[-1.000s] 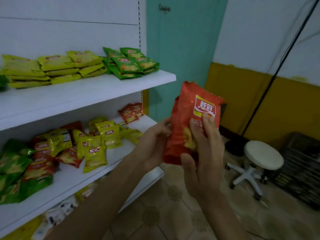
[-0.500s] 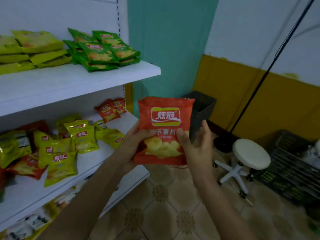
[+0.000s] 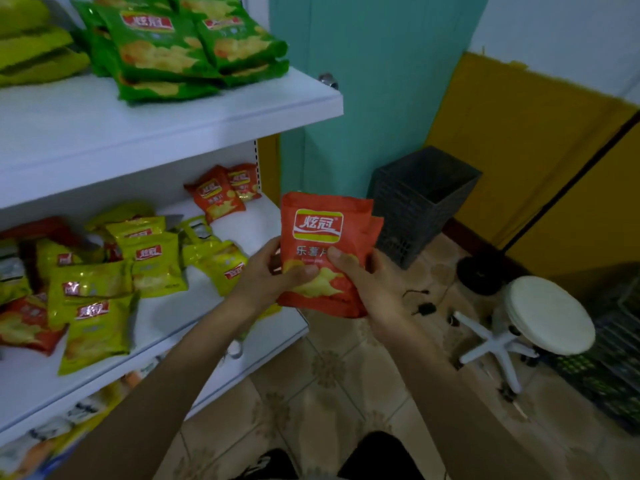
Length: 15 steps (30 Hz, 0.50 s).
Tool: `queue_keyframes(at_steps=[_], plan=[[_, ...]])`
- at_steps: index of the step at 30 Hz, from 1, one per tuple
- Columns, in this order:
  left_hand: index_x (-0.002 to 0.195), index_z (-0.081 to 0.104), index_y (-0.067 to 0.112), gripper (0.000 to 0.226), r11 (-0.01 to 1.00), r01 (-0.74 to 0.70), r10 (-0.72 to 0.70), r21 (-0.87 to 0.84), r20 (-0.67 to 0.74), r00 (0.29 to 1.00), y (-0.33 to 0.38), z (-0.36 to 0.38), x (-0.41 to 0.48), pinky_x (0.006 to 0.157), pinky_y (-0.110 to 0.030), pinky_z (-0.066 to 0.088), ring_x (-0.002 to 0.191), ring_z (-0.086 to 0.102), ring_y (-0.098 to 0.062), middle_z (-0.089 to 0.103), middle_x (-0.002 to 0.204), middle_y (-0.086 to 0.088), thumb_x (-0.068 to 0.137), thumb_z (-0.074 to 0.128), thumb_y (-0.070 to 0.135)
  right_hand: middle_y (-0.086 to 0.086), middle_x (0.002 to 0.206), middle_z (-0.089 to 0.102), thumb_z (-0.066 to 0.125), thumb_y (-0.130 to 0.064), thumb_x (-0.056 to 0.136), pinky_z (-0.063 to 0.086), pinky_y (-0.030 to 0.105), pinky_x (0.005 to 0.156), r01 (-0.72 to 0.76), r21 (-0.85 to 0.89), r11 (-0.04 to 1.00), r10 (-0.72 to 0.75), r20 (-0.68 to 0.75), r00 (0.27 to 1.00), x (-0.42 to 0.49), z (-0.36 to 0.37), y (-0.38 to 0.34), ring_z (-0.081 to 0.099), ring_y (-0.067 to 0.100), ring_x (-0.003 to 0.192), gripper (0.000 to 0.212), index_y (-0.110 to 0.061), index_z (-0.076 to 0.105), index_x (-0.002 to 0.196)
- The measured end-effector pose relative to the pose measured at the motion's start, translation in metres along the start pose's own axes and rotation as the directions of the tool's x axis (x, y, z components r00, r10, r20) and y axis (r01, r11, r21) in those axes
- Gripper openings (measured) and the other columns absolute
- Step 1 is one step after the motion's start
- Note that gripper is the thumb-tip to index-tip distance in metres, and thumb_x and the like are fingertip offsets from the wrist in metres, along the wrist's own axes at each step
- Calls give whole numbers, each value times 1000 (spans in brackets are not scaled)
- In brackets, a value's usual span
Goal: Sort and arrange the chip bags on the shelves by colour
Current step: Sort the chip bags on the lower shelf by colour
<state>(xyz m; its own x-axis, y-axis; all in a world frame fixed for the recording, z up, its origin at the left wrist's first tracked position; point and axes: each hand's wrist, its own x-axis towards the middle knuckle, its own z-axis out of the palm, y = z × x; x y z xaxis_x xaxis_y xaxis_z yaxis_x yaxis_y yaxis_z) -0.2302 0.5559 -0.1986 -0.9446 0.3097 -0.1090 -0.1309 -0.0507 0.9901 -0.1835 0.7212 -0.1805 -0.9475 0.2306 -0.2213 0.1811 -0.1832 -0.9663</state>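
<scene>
Chip sorting at the shelves: you hold a red chip bag (image 3: 323, 237) upright in front of you with both hands, its printed face toward you. Your left hand (image 3: 273, 275) grips the bag's lower left edge, thumb curled over the front. Your right hand (image 3: 374, 282) grips the lower right, thumb pressed across the print. The edge of a second red bag (image 3: 376, 225) shows just behind the first, above your right fingers.

Left of your left fingers, the middle shelf (image 3: 249, 230) holds loose yellow chip bags (image 3: 152, 265). Two small red bags (image 3: 221, 194) lie at the shelf's back, above and left of your left thumb, and other red bags (image 3: 24, 327) lie far to the left. Higher up, the upper shelf (image 3: 207, 112) carries a stack of green chip bags (image 3: 166, 53) beside stacked yellow bags (image 3: 38, 53). Beyond your right fingers, a dark plastic crate (image 3: 422, 199) and a white stool (image 3: 550, 313) stand on the tiled floor (image 3: 329, 375).
</scene>
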Motion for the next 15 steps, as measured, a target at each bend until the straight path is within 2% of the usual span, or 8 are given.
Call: queue_keyframes(at_steps=[2, 4, 7, 10, 13, 15], plan=[[120, 60, 24, 98, 1000, -1, 0, -26, -65, 998, -6, -8, 12, 78, -34, 58, 98, 70, -21, 73, 108, -2, 35, 89, 63, 4, 109, 72, 77, -25, 79, 60, 34, 74, -38, 44, 998, 35, 67, 997, 24, 5, 5, 72, 20, 89, 44, -19, 59, 119], [121, 59, 21, 95, 994, -15, 5, -107, -94, 996, -10, -12, 21, 75, -30, 57, 97, 71, -22, 73, 108, -4, 40, 89, 61, 4, 107, 73, 76, -22, 79, 59, 31, 70, -84, 70, 994, 75, 127, 989, 48, 8, 9, 72, 20, 89, 45, -17, 60, 120], [124, 59, 22, 91, 971, -2, -33, -239, -143, 989, -15, -17, 41, 77, -34, 57, 101, 69, -26, 71, 115, -7, 44, 92, 52, 3, 107, 73, 86, -31, 65, 58, 40, 81, -98, 10, 995, 93, 234, 968, 94, 11, 12, 71, 23, 94, 62, -18, 61, 121], [124, 59, 24, 95, 947, 35, -105, -319, -207, 973, -16, -15, 70, 75, -36, 58, 102, 69, -28, 70, 115, -7, 39, 96, 45, 4, 104, 74, 85, -22, 69, 58, 35, 74, -113, -1, 994, 106, 343, 933, 140, 9, 7, 72, 23, 91, 55, -19, 62, 119], [120, 59, 22, 102, 950, 61, -161, -307, -313, 936, -13, 2, 103, 73, -35, 59, 98, 70, -28, 72, 110, -7, 28, 97, 47, 4, 105, 74, 81, -25, 72, 58, 34, 74, -174, -27, 984, 167, 459, 873, 185, -4, -1, 72, 22, 91, 52, -22, 62, 121], [112, 63, 24, 96, 968, 43, -140, -247, -392, 909, -7, 12, 124, 71, -32, 58, 94, 71, -26, 74, 105, -5, 27, 96, 52, 4, 103, 74, 81, -29, 71, 59, 34, 71, -212, -32, 977, 199, 500, 843, 214, -13, -6, 73, 22, 89, 55, -21, 62, 121]])
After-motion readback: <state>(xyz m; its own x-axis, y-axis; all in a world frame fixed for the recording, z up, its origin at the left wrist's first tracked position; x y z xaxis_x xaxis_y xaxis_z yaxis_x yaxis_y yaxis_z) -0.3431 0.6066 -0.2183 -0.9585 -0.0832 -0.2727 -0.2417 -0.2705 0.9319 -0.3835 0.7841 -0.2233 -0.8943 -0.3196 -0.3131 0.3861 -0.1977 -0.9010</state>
